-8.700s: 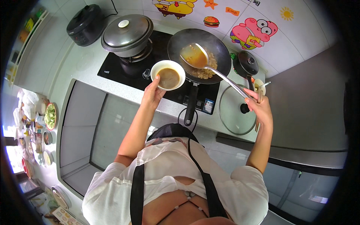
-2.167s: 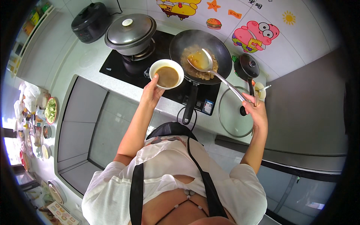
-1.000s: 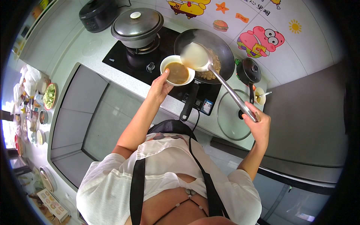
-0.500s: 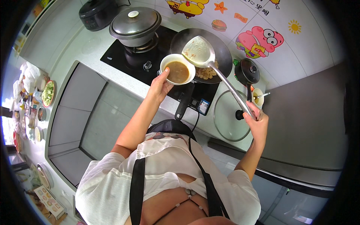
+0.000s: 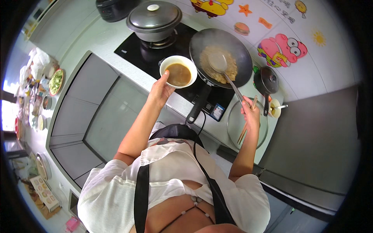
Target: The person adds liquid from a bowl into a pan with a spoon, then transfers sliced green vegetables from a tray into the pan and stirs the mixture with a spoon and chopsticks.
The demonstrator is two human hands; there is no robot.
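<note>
Ladle (image 5: 232, 84) Swings From Bowl (image 5: 162, 72) Down Into Steaming Wok (image 5: 244, 52)

Its head, beside the bowl half a second ago, now rests amid browned food (image 5: 229, 73), ahead and left of the right fingers. The right hand (image 5: 250, 113) is clamped around the ladle's handle, chopsticks (image 5: 242, 134) trailing behind the same fingers. The left hand (image 5: 159, 92) grips the bowl, thumb at the rim, just left of the wok. Cooking appears well under way; brown liquid remains in the bowl and, judging by the ladle, is being added by degrees. How much has gone in cannot be told.

Raised walls hem the ladle in, while the wok's handle (image 5: 199, 104) juts back between the hands. Right of the right fingers sits a small saucepan (image 5: 264, 80); below them, a glass lid (image 5: 261, 130). Open cooktop (image 5: 136, 54) lies left of the left fingers, and the desk's (image 5: 101, 35) front edge passes beneath that hand.
</note>
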